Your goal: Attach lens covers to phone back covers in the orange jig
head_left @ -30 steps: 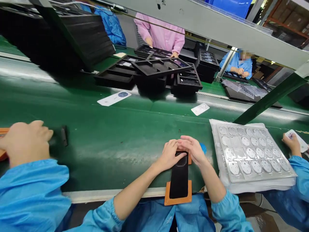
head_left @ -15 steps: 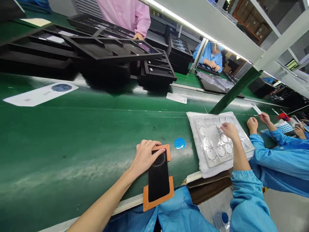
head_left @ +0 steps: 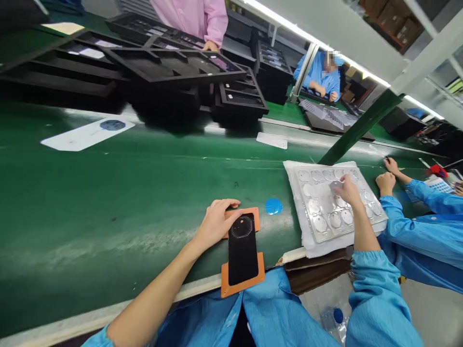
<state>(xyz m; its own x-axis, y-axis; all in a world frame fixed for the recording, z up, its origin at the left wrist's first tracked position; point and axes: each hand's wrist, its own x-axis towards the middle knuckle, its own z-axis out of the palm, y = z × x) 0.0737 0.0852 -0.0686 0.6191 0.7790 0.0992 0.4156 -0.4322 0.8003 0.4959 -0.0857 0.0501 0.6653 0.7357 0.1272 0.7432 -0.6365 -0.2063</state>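
My left hand [head_left: 217, 219] grips the upper left corner of an orange holder [head_left: 224, 288], its thumb reaching over the edge. Set in that holder is a black phone-shaped panel [head_left: 243, 258] with a round ring outline near its top. The holder's lower end juts past the front edge of the bench. My right hand [head_left: 349, 190] pinches a thin round disc [head_left: 336, 186] above a clear plastic tray [head_left: 327, 235]. Several round white pieces lie in the tray's pockets. A white sheet [head_left: 308, 250] is under the tray.
A blue round film [head_left: 274, 206] lies between holder and tray. White phone-shaped cards [head_left: 87, 136] rest farther back. Black trays [head_left: 173, 72] are stacked along the far side. A green-wrapped post [head_left: 356, 132] slants behind the clear tray. A co-worker's hands [head_left: 386, 183] are at the right.
The disc in my right hand now shows more fully above the tray. My left thumb has drawn back, uncovering more of the ring. A co-worker's hand no longer shows the white card it held.
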